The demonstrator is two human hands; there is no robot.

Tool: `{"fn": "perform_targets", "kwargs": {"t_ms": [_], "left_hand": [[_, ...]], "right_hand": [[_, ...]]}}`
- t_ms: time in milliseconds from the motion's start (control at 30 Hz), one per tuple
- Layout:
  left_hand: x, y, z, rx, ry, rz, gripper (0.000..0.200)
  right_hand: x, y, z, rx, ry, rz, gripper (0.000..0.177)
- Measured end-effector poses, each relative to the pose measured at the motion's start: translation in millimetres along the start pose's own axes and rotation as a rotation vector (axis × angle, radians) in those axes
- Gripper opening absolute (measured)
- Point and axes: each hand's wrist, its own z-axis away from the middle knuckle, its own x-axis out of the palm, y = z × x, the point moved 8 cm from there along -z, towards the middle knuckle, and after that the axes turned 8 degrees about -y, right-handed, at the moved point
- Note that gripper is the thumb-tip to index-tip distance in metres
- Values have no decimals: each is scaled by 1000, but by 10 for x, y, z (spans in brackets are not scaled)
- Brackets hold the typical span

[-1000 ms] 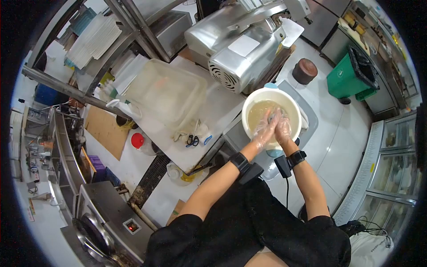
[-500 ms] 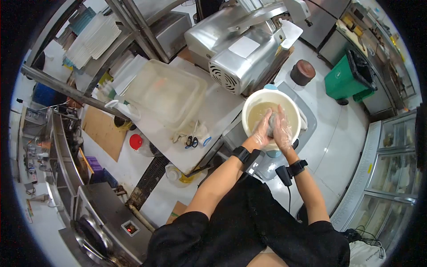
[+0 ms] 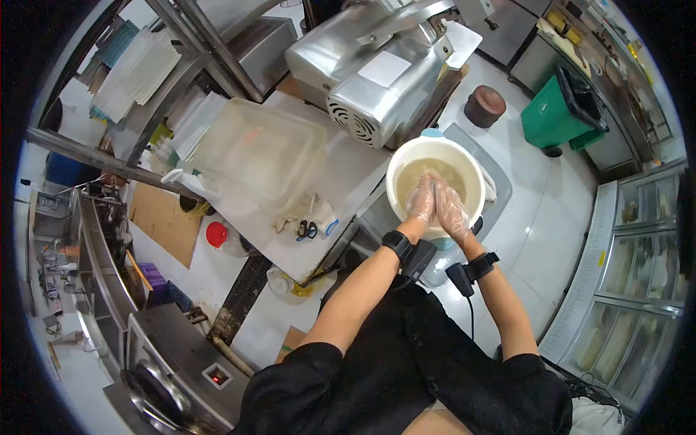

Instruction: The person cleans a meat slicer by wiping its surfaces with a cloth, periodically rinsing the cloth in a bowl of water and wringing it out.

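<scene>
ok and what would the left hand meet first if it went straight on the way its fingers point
Most likely the cloudy liquid in the white basin, then perhaps its far wall; whether the left hand touches the liquid is unclear.

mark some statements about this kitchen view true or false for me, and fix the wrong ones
1. The left hand and right hand are close together over the white basin. True.
2. Both hands are uncovered. False: they wear see-through gloves.
3. The scissors lie on the same table as the clear plastic tub. True.
4. The liquid in the basin is bright blue. False: the liquid looks cloudy and brownish.
5. In the picture, the green bin is left of the basin. False: the green bin is to its right.
</scene>
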Motion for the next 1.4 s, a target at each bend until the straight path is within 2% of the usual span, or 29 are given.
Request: {"fn": "perform_targets", "kwargs": {"t_ms": [67, 200, 267, 300, 367, 500, 600, 667, 700, 733, 833, 933, 967, 1033, 1100, 1167, 1233, 1267, 1300, 1367, 1400], "left_hand": [[24, 34, 11, 18, -56, 65, 55], [19, 188, 113, 35, -33, 36, 53], [-17, 86, 71, -153, -71, 104, 56], [-42, 91, 64, -154, -71, 104, 56], [1, 178, 97, -111, -155, 289, 65], [43, 309, 186, -112, -265, 331, 68], [91, 426, 278, -88, -316, 304, 72], [104, 512, 453, -187, -272, 115, 82], [97, 506, 441, -188, -272, 115, 82], [61, 489, 410, -188, -257, 66, 87], [7, 468, 356, -155, -247, -15, 94], [12, 566, 387, -85, -259, -85, 96], [50, 642, 429, -47, -269, -126, 96], [219, 805, 626, 32, -267, -144, 92], [255, 836, 681, 108, -250, -157, 87], [340, 789, 584, 228, -307, -338, 86], [365, 724, 550, 182, -260, -328, 80], [412, 702, 584, 158, -314, -118, 77], [474, 699, 604, 135, -368, 91, 74], [419, 606, 460, 153, -364, 182, 68], [355, 570, 428, 161, -304, 106, 66]], "right_hand": [[66, 34, -17, -50, -117, 30, 49], [75, 53, -15, -103, -152, 119, 52], [15, 126, 32, 104, -113, -366, 53], [-31, 72, 44, 105, -113, -366, 53], [-18, -67, 70, 68, -222, -644, 56], [-125, -52, 96, 127, -212, -643, 52], [-308, -20, 80, 150, -111, -497, 45], [-514, -23, 43, 213, -20, -98, 39], [-589, -97, 66, 151, 74, -143, 38], [-610, -115, 60, 151, 74, -142, 38], [-827, -284, 9, 102, 214, 116, 32], [-899, -335, -27, 154, 234, 274, 29], [-877, -336, -18, 154, 234, 274, 29], [-966, -349, 34, 112, 444, 167, 31], [-886, -316, 11, 140, 382, 162, 31], [-775, -274, -27, 159, 324, 151, 31], [-540, -67, -37, 218, 202, -330, 32], [-338, -2, -67, 240, 99, -723, 41], [-272, 17, -34, 237, 91, -721, 41], [-210, -173, 46, 69, 138, -999, 49], [-60, -32, -20, 187, -25, -1320, 54]]}}
